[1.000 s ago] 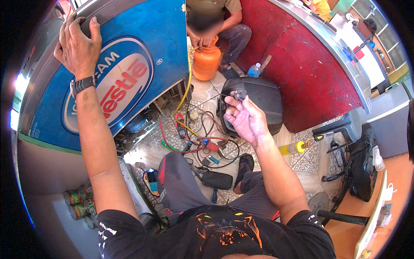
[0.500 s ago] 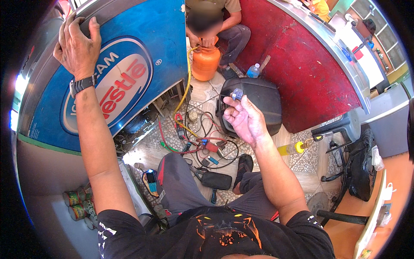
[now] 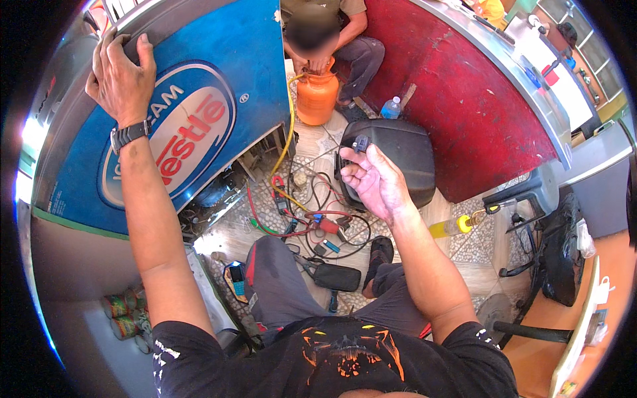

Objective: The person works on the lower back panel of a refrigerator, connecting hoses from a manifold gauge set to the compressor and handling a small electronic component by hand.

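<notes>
Right hand [image 3: 377, 186]'s got a small black part [image 3: 361, 142] pinched in its fingers, not fitted anywhere. Left hand [image 3: 124, 81]'s fingers are spread on the blue chest freezer [image 3: 255, 56], base compartment [image 3: 224, 187] open.

cabinet [image 3: 245, 40] at left, counter [image 3: 458, 99] at right, gas cylinder [image 3: 317, 101] between them, bottle [image 3: 391, 109] behind case [image 3: 401, 172], cables [image 3: 338, 213] on floor [image 3: 470, 247]

Plastic bottle [image 3: 390, 109] near red counter [image 3: 458, 106]
</notes>
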Available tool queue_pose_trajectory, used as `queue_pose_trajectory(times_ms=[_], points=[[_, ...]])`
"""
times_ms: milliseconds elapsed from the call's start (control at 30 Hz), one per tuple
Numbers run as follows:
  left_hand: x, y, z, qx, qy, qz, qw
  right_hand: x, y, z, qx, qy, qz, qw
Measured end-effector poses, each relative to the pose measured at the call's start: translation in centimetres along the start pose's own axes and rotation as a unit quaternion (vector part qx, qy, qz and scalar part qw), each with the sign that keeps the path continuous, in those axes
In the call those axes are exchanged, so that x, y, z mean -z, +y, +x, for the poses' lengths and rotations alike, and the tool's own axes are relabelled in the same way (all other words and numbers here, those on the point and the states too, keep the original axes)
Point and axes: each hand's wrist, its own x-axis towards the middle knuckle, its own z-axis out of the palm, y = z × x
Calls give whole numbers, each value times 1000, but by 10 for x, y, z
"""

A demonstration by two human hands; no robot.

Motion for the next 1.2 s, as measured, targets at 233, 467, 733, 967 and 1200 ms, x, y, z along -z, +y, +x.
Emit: queue_pose_trajectory(times_ms=[233, 467, 733, 967, 1200], points=[[6, 5, 1, 6, -9, 22, 1000, -3, -4, -3, 5, 1, 1, 1000], [7, 5, 2, 6, -14, 24, 1000, -2, -5, -3, 6, -4, 7, 1000], [5, 5, 1, 16, -18, 10, 1000, 2, -1, -1, 13, -20, 10, 1000], [4, 4, 1, 15, -9, 6, 1000, -1, 1, -2, 25, -32, 6, 999], [4, 6, 1, 14, -9, 17, 1000, 0, 1, -1, 30, -31, -15, 999]])
